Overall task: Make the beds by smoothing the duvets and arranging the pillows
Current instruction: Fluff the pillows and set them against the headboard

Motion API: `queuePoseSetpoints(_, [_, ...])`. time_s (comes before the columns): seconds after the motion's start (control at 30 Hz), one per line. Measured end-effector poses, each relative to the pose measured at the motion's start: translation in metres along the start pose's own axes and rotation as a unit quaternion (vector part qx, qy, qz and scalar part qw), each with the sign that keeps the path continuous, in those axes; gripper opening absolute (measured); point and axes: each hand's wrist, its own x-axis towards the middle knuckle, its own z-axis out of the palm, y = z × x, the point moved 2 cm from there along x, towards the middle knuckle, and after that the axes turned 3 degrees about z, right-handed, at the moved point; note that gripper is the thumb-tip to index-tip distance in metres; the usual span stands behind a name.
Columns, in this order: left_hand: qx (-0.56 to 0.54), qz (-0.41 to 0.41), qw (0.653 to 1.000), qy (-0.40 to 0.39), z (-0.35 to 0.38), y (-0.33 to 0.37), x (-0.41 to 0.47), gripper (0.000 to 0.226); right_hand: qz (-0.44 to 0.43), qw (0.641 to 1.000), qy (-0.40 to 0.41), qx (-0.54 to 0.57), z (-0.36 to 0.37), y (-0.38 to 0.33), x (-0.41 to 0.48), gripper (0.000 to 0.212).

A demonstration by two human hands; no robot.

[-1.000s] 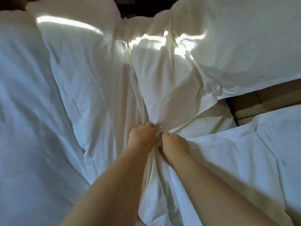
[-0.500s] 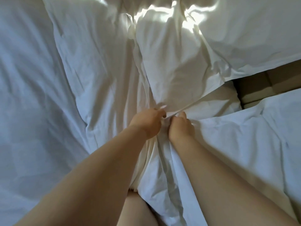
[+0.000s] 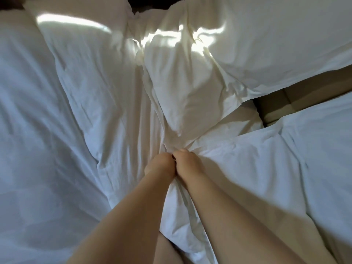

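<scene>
The middle pillow (image 3: 182, 96) lies crumpled at the centre of view. Its long axis runs from 12 o'clock down to 6, and its near corner tapers into a twist of cloth right at the knuckles. Both hands meet there, side by side and touching: the left hand (image 3: 159, 166) at 7 o'clock of that corner, the right hand (image 3: 187, 162) at 5 o'clock. Each has its fingers curled under, pinching the gathered corner; the fingertips are hidden. Neither hand is nearer. The pillow thus lies straight ahead of the fingers, at 12 o'clock — a pull toward 6 would likely draw it along its own length. The duvet (image 3: 266, 178) spreads at 4 o'clock, a second pillow (image 3: 85, 82) at 10, a third pillow (image 3: 276, 35) at 1, and a brown gap (image 3: 289, 100) at 3.
</scene>
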Motion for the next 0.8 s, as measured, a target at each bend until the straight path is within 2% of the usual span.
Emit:
queuePoseSetpoints(0.13, [0.018,-0.009,0.999,0.039,-0.002,0.016,-0.041,0.023,0.0,0.998,0.056,-0.018,-0.028,0.008,-0.034,0.032])
queuePoseSetpoints(0.23, [0.013,0.025,0.999,0.044,0.005,0.043,-0.084,0.038,0.023,0.997,0.073,-0.031,-0.044,0.038,-0.076,0.034])
queuePoseSetpoints(0.33, [0.062,0.069,0.995,0.023,0.027,0.07,-0.121,0.045,0.052,0.997,0.055,-0.031,-0.039,0.082,-0.123,0.024])
queuePoseSetpoints(0.47, [0.046,0.06,0.997,0.034,0.075,0.09,-0.173,0.039,0.091,0.994,0.046,0.036,-0.015,0.137,-0.19,0.032])
queuePoseSetpoints(0.57, [0.023,0.019,0.999,0.011,0.129,0.083,-0.199,0.031,0.055,0.997,0.045,-0.02,0.014,0.164,-0.242,0.032])
queuePoseSetpoints(0.7, [0.054,-0.009,0.997,-0.048,0.204,0.063,-0.214,0.032,-0.011,0.993,-0.002,-0.113,0.075,0.192,-0.292,0.037])
queuePoseSetpoints(0.77, [0.023,-0.007,0.997,-0.073,0.237,0.061,-0.223,0.033,-0.019,0.989,-0.012,-0.144,0.107,0.203,-0.311,0.049])
queuePoseSetpoints(0.8, [-0.027,-0.023,0.996,-0.077,0.253,0.061,-0.224,0.033,-0.018,0.988,-0.01,-0.153,0.121,0.207,-0.317,0.051])
